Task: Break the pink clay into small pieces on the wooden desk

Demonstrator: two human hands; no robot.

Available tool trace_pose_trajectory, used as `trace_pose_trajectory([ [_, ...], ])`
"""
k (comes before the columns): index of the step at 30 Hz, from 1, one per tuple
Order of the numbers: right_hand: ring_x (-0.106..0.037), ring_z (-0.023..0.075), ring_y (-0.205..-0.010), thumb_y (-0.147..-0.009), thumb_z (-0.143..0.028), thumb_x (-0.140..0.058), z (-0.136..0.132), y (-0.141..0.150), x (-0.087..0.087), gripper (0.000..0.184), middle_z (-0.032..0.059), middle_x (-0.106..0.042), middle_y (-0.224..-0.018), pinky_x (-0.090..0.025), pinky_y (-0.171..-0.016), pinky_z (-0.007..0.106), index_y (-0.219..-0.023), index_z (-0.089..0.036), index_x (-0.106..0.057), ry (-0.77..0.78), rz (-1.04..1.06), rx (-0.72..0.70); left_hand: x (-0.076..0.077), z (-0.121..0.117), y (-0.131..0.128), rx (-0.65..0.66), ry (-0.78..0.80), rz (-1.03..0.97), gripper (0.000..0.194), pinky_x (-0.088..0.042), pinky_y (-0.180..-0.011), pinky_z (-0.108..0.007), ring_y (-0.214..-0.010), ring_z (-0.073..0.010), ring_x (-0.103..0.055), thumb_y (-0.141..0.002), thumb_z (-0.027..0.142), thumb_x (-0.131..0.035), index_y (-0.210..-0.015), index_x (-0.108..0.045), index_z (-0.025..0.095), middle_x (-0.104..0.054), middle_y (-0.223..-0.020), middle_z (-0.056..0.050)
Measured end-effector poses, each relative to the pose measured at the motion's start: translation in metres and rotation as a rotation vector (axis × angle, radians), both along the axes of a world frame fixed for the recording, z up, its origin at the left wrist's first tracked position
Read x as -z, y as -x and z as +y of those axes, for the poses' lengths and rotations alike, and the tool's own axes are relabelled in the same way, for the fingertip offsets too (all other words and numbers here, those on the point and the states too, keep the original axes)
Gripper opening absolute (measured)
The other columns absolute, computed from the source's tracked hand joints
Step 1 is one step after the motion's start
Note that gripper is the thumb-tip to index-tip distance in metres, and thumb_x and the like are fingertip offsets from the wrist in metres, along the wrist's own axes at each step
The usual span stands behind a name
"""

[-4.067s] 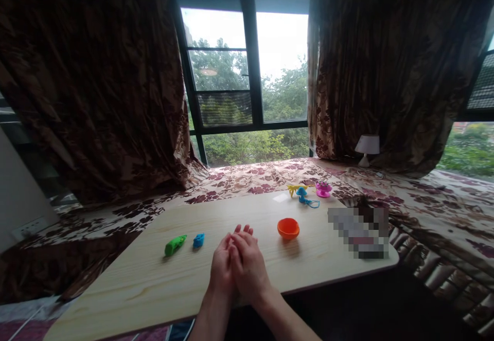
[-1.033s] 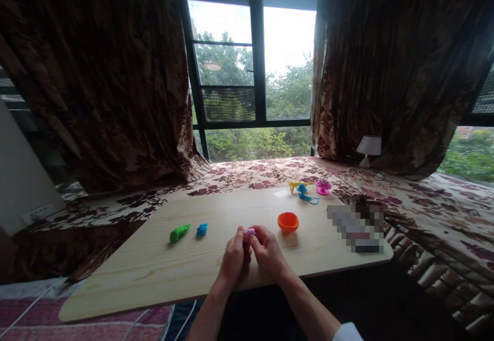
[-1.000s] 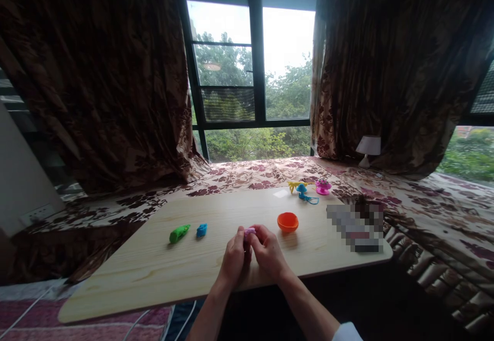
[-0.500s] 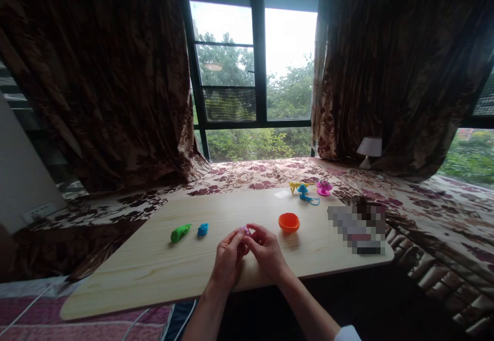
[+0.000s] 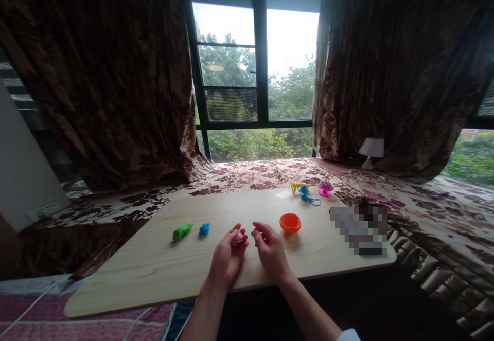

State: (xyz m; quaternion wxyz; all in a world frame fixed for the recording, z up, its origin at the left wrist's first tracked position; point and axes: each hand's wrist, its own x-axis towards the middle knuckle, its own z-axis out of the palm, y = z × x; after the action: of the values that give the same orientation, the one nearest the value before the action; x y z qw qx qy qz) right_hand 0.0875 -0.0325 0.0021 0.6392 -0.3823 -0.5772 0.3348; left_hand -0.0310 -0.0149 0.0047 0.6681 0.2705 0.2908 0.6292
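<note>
Near the front middle of the wooden table (image 5: 154, 274), my left hand (image 5: 227, 253) holds a small pinkish-purple lump (image 5: 239, 237), perhaps modelling clay, in its curled fingers. My right hand (image 5: 270, 248) is a short way to the right, apart from the lump, with its fingers bent and thumb separated; nothing shows in it. An orange bowl (image 5: 290, 223) stands just beyond my right hand. To the left of my hands lie a small blue lump (image 5: 204, 229) and a green, bottle-shaped piece (image 5: 182, 232).
At the table's far edge are a yellow piece (image 5: 296, 187), a blue mushroom-shaped piece with a loop (image 5: 304, 192) and a pink piece (image 5: 325, 189). A blurred-out item (image 5: 358, 230) covers the right end. A white lamp (image 5: 371, 148) stands on the patterned cloth behind.
My hands have moved apart. The purple lump, pinched between both hands before, now rests in my left hand alone, and my right hand has let go.
</note>
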Motion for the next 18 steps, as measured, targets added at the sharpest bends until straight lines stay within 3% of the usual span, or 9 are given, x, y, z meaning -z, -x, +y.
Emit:
trace_pose_trajectory([
  [2, -0.054, 0.0127, -0.063, -0.083, -0.028, -0.045, 0.005, -0.001, 0.005, 0.027, 0.0051, -0.061, -0.083, -0.045, -0.057, 0.025, -0.101, -0.017, -0.060, 0.033, 0.019, 0.038, -0.003, 0.000, 0.001, 0.014, -0.002, -0.038, 0.004, -0.044, -0.051, -0.021, -0.053, -0.0073, -0.052, -0.073, 0.018, -0.057, -0.075, -0.054, 0.016, -0.056, -0.063, 0.001],
  [6, -0.052, 0.0112, -0.057, -0.082, -0.028, -0.044, 0.010, -0.002, 0.011, 0.026, 0.0032, -0.061, -0.078, -0.045, -0.053, 0.023, -0.098, -0.016, -0.060, 0.045, 0.005, 0.055, -0.008, -0.004, -0.005, -0.004, -0.035, -0.089, 0.040, -0.027, -0.035, -0.019, -0.035, -0.0046, -0.033, -0.074, 0.037, -0.057, -0.048, -0.034, 0.019, -0.032, -0.040, 0.007],
  [9, -0.051, 0.0104, -0.053, -0.084, -0.026, -0.040, 0.010, -0.003, 0.012, 0.026, 0.0021, -0.060, -0.075, -0.044, -0.050, 0.023, -0.098, -0.016, -0.059, 0.023, -0.042, 0.068, -0.006, -0.005, -0.007, -0.020, -0.042, -0.108, 0.047, -0.014, -0.031, -0.019, -0.030, -0.0042, -0.020, -0.074, 0.045, -0.055, -0.045, -0.028, 0.020, -0.022, -0.034, 0.009],
  [11, -0.052, 0.0116, -0.057, -0.085, -0.023, -0.036, 0.007, -0.003, 0.010, 0.027, 0.0019, -0.059, -0.073, -0.044, -0.053, 0.024, -0.099, -0.017, -0.059, -0.013, -0.090, 0.093, -0.005, -0.006, -0.005, -0.003, -0.045, -0.120, 0.046, -0.013, -0.031, -0.019, -0.029, -0.0042, -0.019, -0.075, 0.046, -0.053, -0.045, -0.029, 0.020, -0.021, -0.034, 0.009],
  [14, -0.054, 0.0150, -0.076, -0.085, -0.019, -0.037, -0.001, 0.000, 0.001, 0.026, 0.0039, -0.059, -0.083, -0.043, -0.070, 0.028, -0.098, -0.019, -0.059, -0.114, -0.196, 0.126, -0.006, -0.007, -0.002, 0.091, -0.037, -0.126, 0.036, -0.021, -0.032, -0.019, -0.030, -0.0052, -0.028, -0.078, 0.046, -0.049, -0.054, -0.046, 0.018, -0.031, -0.036, 0.008],
  [16, -0.051, 0.0171, -0.089, -0.083, -0.019, -0.042, -0.007, 0.005, -0.006, 0.024, 0.0044, -0.058, -0.093, -0.039, -0.081, 0.031, -0.097, -0.023, -0.061, -0.193, -0.289, 0.129, -0.009, -0.010, -0.003, 0.172, -0.024, -0.124, 0.032, -0.034, -0.039, -0.021, -0.039, -0.0079, -0.043, -0.080, 0.045, -0.046, -0.077, -0.058, 0.015, -0.048, -0.047, 0.003],
  [18, -0.048, 0.0190, -0.093, -0.081, -0.021, -0.048, -0.010, 0.010, -0.010, 0.020, 0.0038, -0.058, -0.096, -0.034, -0.086, 0.034, -0.094, -0.025, -0.063, -0.248, -0.383, 0.134, -0.012, -0.015, -0.006, 0.242, -0.015, -0.122, 0.039, -0.044, -0.051, -0.025, -0.055, -0.0129, -0.056, -0.081, 0.044, -0.044, -0.096, -0.058, 0.011, -0.061, -0.064, -0.005],
])
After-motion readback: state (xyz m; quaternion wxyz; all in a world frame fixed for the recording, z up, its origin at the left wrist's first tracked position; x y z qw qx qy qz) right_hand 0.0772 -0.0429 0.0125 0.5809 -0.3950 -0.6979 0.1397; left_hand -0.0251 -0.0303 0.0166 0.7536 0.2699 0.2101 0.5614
